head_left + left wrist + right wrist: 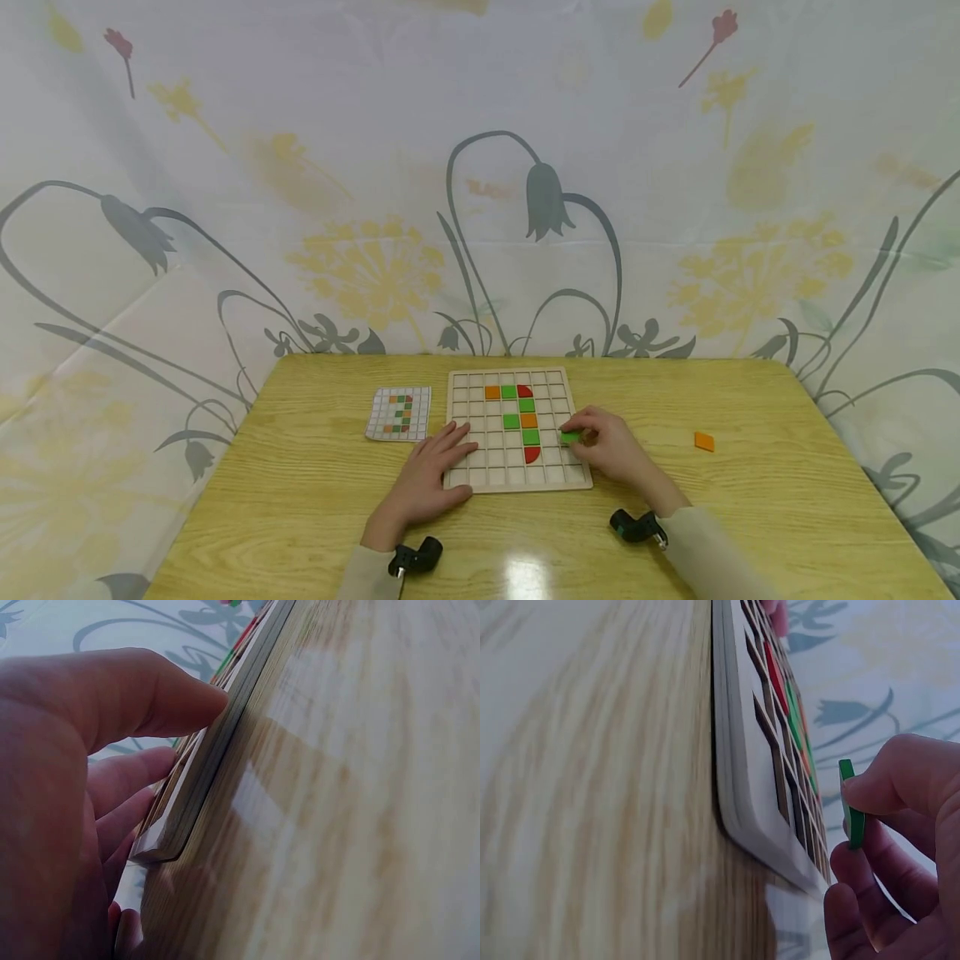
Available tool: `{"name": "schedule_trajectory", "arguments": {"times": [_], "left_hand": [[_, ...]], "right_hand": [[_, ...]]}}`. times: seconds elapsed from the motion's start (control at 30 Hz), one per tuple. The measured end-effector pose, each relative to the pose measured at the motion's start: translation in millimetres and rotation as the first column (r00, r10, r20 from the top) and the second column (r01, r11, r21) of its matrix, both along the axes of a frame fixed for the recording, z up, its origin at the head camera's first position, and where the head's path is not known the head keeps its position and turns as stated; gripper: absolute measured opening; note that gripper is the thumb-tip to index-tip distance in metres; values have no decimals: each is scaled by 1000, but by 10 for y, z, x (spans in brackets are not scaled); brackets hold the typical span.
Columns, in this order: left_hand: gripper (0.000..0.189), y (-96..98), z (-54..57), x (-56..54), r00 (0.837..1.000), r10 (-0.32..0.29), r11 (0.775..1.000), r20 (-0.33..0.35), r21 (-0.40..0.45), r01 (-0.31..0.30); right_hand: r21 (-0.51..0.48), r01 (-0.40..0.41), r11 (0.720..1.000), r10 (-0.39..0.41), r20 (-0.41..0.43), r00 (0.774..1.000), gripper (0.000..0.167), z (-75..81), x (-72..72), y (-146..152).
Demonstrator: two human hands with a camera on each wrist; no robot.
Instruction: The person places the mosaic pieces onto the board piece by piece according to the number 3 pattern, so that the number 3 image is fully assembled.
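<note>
A square wooden grid board [552,477] lies on the table, with green, orange and red tiles set in some of its cells. My left hand [435,471] rests on the board's left side with its fingers spread; in the left wrist view the thumb [180,701] lies at the front edge. Over the board's right edge, my right hand [611,442] pinches a green tile [853,806] between thumb and fingers. That tile is held above the grid, tilted on edge in the right wrist view. Red quarter-round tiles [532,455] mark the top and bottom of the tile column.
A paper card [380,402] with a small coloured grid pattern lies left of the board. To the right, a loose orange tile [703,442] sits on the wooden table [787,517]. Behind the table hangs a flower-printed cloth [360,150].
</note>
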State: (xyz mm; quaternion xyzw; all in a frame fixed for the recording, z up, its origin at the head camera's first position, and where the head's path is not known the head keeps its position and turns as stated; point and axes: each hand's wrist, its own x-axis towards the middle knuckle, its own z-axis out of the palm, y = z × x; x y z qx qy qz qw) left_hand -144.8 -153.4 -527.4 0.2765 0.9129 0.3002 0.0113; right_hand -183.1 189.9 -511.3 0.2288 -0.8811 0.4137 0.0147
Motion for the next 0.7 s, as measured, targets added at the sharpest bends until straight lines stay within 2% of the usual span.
{"name": "schedule_trajectory", "arguments": {"times": [0.47, 0.7], "left_hand": [[62, -2, -2, 2, 1000, 2, 1000, -2, -1, -2], [61, -4, -5, 4, 1000, 1, 1000, -5, 4, -1]], "right_hand": [[-56, -108, 993, 108, -9, 994, 21, -38, 48, -361], [-82, -114, 990, 114, -9, 993, 21, -86, 62, -499]]}}
